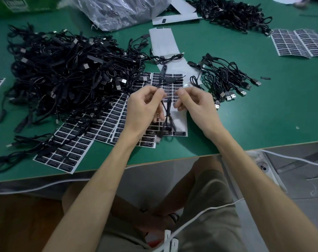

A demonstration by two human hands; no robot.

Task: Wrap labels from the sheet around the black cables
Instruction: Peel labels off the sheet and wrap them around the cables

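Over sheet (180, 124): left hand (145, 106), right hand (196, 104) pinch cable (168, 110); print illegible.

Limp black cable (167, 113) above label sheet (107, 122)

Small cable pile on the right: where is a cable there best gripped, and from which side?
Probably by a silver USB plug: the plugs fan out free at the near edge of the small cable pile, so come from the near side; the cords behind are tangled.
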